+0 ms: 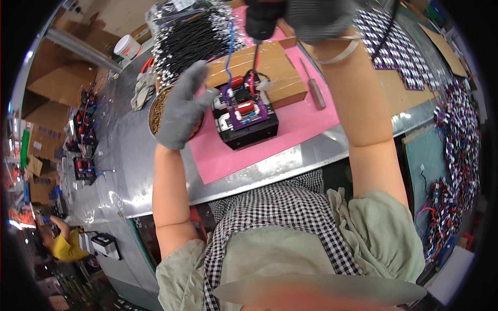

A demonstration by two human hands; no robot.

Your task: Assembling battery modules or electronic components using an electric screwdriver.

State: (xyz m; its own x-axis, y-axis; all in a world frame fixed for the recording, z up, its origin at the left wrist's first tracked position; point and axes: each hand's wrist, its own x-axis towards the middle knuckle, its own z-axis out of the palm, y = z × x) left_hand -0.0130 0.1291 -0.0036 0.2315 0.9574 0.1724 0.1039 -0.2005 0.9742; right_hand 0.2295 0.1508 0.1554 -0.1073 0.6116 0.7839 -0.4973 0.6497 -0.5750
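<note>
My right hand (pixel 320 20), in a grey glove, is wrapped round a black electric screwdriver (pixel 264 22) at the far side. Its bit points down at a purple circuit board (pixel 248 111) fitted on a black box-shaped housing (pixel 251 136). Red cylindrical parts, white connectors and a raised blue wire (pixel 229 57) show on the board. At the left of this unit is my left hand (pixel 180 108), also gloved, open with the fingers stretched away from me. Its thumb reaches the board's left corner; whether it touches cannot be made out.
A pink mat (pixel 212 165) lies under the unit, with a cardboard box (pixel 285 78) behind it. A hand screwdriver (pixel 315 90) lies at the right. A bowl of small screws (pixel 155 111) is partly behind my left hand. Black cables (pixel 187 44) and many boards (pixel 399 52) lie farther off.
</note>
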